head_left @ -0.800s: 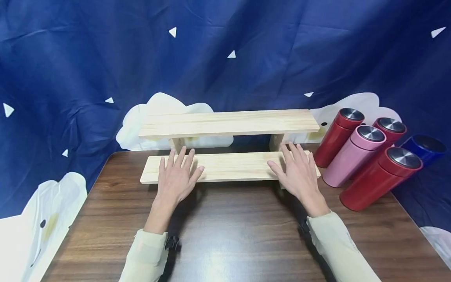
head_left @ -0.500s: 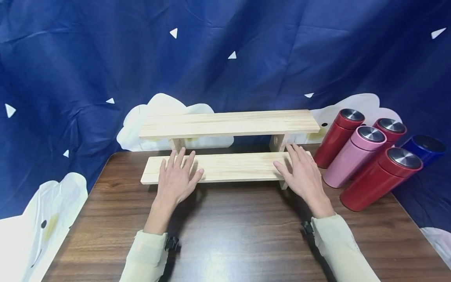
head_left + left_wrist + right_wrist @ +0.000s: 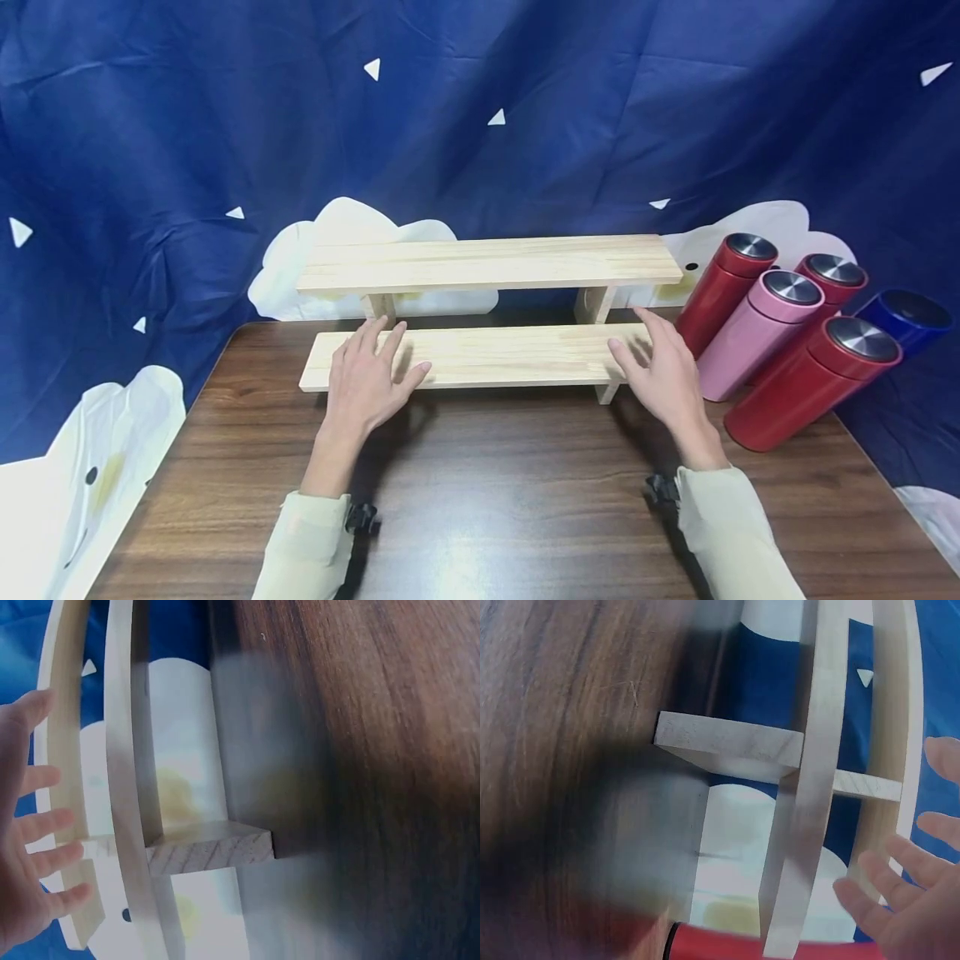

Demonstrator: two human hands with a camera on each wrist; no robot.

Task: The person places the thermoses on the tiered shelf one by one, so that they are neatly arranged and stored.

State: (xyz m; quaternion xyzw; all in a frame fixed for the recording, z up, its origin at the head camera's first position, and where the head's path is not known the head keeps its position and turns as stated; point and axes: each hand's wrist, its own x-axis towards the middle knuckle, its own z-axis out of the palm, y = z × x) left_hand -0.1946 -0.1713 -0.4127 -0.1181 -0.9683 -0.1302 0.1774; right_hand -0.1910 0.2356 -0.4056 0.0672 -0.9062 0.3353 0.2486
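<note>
A two-tier light wood shelf stands on the table, its upper board (image 3: 487, 262) set behind and above the lower board (image 3: 510, 354). In the head view my left hand (image 3: 365, 379) is over the left end of the lower board, fingers spread and slightly bent, holding nothing. The left wrist view shows those fingers apart from the boards. My right hand (image 3: 667, 379) is at the lower board's right end, thumb apart from the fingers, also holding nothing. Close to its right side stand a pink thermos bottle (image 3: 761, 333) and a red thermos bottle (image 3: 723, 292).
Another red thermos (image 3: 813, 383) stands nearer the front, with a further red one (image 3: 832, 271) and a blue one (image 3: 906, 321) behind, at the table's right edge. A dark blue cloth (image 3: 480, 125) with white cloud shapes hangs behind the brown wooden table (image 3: 495, 483).
My right hand has moved right along the lower board toward the bottles. My left hand has shifted slightly left, its fingers a little more bent. The shelf and bottles have stayed put.
</note>
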